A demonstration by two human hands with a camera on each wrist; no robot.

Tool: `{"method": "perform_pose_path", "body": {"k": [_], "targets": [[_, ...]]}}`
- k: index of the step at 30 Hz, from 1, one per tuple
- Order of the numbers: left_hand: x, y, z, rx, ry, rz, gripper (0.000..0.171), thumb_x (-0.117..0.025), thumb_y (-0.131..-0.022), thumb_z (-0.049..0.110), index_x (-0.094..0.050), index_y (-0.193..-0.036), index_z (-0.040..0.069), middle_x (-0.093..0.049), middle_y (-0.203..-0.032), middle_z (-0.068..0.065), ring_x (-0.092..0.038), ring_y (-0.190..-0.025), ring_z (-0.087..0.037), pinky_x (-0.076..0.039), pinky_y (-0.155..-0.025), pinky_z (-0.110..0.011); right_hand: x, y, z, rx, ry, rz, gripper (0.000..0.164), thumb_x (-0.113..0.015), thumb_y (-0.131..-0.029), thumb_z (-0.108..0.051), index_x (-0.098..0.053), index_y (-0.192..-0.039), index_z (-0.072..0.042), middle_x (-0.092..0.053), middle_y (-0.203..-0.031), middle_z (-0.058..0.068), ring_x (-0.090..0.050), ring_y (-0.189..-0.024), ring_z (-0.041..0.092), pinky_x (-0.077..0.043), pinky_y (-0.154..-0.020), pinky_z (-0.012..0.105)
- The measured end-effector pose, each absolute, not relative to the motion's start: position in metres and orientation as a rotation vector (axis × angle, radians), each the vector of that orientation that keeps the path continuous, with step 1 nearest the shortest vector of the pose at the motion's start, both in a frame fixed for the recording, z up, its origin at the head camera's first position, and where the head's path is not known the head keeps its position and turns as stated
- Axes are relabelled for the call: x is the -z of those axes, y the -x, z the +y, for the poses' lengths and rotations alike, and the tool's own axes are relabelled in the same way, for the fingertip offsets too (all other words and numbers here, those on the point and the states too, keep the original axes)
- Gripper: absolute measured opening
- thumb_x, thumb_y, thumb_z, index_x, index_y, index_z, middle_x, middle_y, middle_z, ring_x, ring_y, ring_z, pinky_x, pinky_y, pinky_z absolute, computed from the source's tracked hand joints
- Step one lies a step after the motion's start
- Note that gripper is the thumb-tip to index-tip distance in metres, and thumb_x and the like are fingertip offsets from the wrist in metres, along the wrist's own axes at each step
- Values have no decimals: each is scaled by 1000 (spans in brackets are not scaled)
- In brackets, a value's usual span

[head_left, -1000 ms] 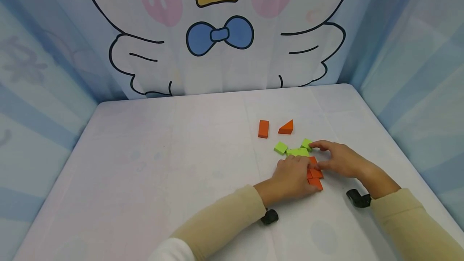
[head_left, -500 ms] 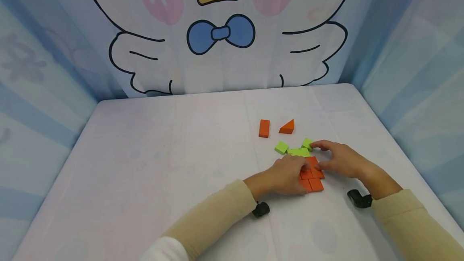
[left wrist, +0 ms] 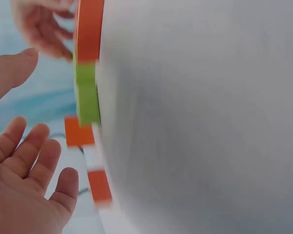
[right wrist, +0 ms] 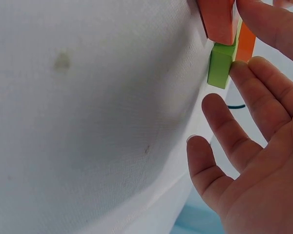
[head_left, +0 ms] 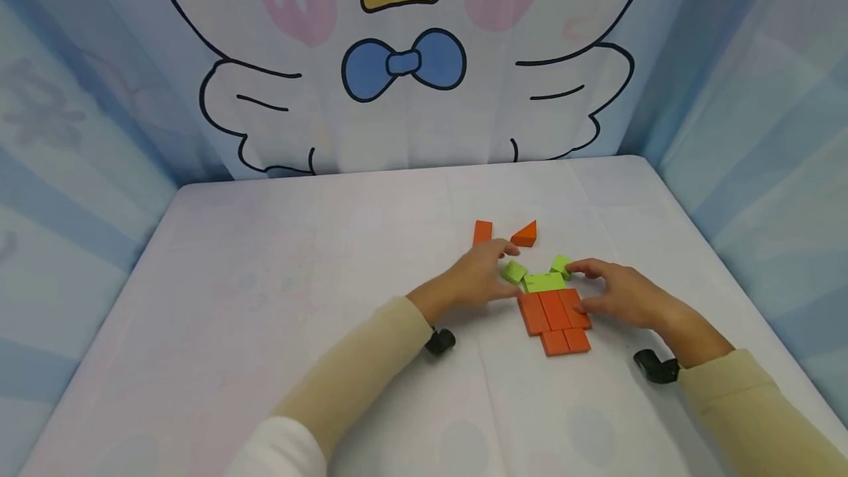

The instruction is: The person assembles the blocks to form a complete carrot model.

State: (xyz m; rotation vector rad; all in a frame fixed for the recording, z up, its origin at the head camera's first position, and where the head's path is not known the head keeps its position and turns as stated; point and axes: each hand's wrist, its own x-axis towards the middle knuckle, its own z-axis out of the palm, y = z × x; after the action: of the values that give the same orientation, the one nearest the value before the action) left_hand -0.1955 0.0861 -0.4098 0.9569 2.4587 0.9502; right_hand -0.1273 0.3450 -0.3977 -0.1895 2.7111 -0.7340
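Observation:
Several orange blocks (head_left: 555, 311) lie side by side in two rows in the head view. Against their far edge sits a wider green block (head_left: 544, 283). A small green block (head_left: 514, 271) lies to its left and another small green block (head_left: 561, 264) to its right. My left hand (head_left: 473, 272) is beside the left green block, fingers spread and holding nothing; the left wrist view shows its palm bare. My right hand (head_left: 629, 293) rests at the right side, fingertips at the right green block and thumb by the orange blocks, gripping neither.
Behind the group lie an orange rectangular block (head_left: 483, 231), partly hidden by my left hand, and an orange triangular block (head_left: 525, 234). They stand on a white-covered table (head_left: 298, 278). A printed curtain (head_left: 411, 124) hangs behind its far edge.
My left hand has moved off the orange blocks, left and away from me, to beside the left green block, uncovering the orange rows. My right hand has stayed in place.

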Motion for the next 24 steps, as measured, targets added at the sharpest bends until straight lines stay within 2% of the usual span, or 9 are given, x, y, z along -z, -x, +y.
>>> {"method": "perform_pose_path", "body": {"k": [5,10,19,24], "targets": [[412,224,73,-966,-808,2556,61,-76,-91,24,-49,-143,9,-54,-136,-7,-50,-119,-20,-43,-102,-31,397,127,345,726,195,2721,66,-77,-88,-27,-49,-144,-5,-49,-135,31,-45,-121,49,-38,-97,67],[419,243,70,-939,-708,2649,59,-76,-91,24,-49,-140,7,-56,-131,-7,-52,-115,-19,-44,-100,-28,397,127,345,727,192,2724,65,-76,-89,-25,-49,-144,-5,-50,-135,31,-45,-122,49,-37,-98,68],[426,249,85,-971,-515,2728,61,-78,-89,27,-48,-137,4,-53,-130,-7,-51,-107,-18,-45,-97,-28,398,126,345,742,192,2722,64,-75,-89,-25,-48,-144,-5,-50,-135,30,-44,-123,48,-37,-99,67],[427,252,89,-947,-516,2726,51,-76,-91,22,-51,-132,4,-55,-121,-7,-52,-103,-18,-45,-94,-27,399,127,347,734,194,2725,64,-75,-89,-25,-49,-144,-5,-50,-135,30,-45,-122,48,-38,-99,67]]}}
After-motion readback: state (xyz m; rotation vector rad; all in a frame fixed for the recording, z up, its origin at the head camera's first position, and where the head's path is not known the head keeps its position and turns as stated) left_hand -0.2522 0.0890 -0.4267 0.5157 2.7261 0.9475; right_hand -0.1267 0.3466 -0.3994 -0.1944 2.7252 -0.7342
